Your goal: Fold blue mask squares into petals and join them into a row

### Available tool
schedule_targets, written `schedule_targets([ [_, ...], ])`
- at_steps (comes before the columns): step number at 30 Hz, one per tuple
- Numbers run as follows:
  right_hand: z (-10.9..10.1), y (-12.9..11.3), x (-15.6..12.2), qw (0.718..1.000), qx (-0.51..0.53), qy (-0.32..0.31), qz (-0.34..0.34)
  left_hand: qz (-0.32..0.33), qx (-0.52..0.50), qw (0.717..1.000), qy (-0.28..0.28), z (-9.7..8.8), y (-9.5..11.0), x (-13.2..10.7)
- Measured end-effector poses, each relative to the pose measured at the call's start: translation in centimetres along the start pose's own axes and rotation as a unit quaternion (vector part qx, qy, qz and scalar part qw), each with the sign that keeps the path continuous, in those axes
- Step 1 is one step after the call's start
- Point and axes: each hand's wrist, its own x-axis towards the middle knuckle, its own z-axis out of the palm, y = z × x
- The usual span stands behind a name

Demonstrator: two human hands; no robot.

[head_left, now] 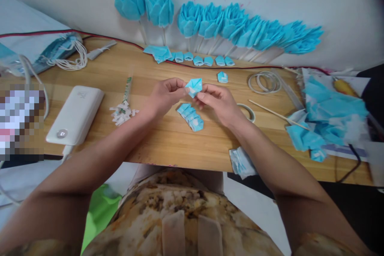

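Between my two hands, above the middle of the table, is a small folded blue petal piece. My left hand pinches its left edge between thumb and fingers. On its lower right side, my right hand pinches it too. Just below lie several folded blue pieces in an overlapping row. A single folded blue piece with a white patch rests beyond my right hand. Partly hidden behind my right wrist is a roll of tape.
Blue flowers on sticks lean against the wall, with small folded pieces in front. A white power bank and white scraps lie left. Right are coiled tubing, a thin stick and a heap of blue pieces.
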Motion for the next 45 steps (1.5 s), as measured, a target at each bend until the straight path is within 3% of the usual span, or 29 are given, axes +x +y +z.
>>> schedule_targets([
  [7, 0.0, 0.2, 0.2, 0.999, -0.031, 0.04, -0.016, 0.014, 0.02, 1.0, 0.011, 0.0, -0.4, 0.0],
  [12, 0.0, 0.3, 0.2, 0.993, -0.082, 0.07, -0.044, 0.127, 0.117, 0.98, 0.103, 0.1, -0.7, -0.6],
  [17, 0.2, 0.0, -0.1, 0.985, -0.135, 0.079, -0.071, 0.196, 0.234, 0.949, 0.082, 0.6, -1.4, -1.1],
  [31, 0.8, -0.1, -0.4, 0.947, -0.269, 0.101, -0.145, 0.192, 0.319, 0.925, 0.072, 0.5, -1.2, -1.1],
  [45, 0.6, 0.2, -0.4, 0.931, -0.297, 0.11, -0.181, 0.189, 0.332, 0.922, 0.06, 0.6, -0.9, -1.4],
])
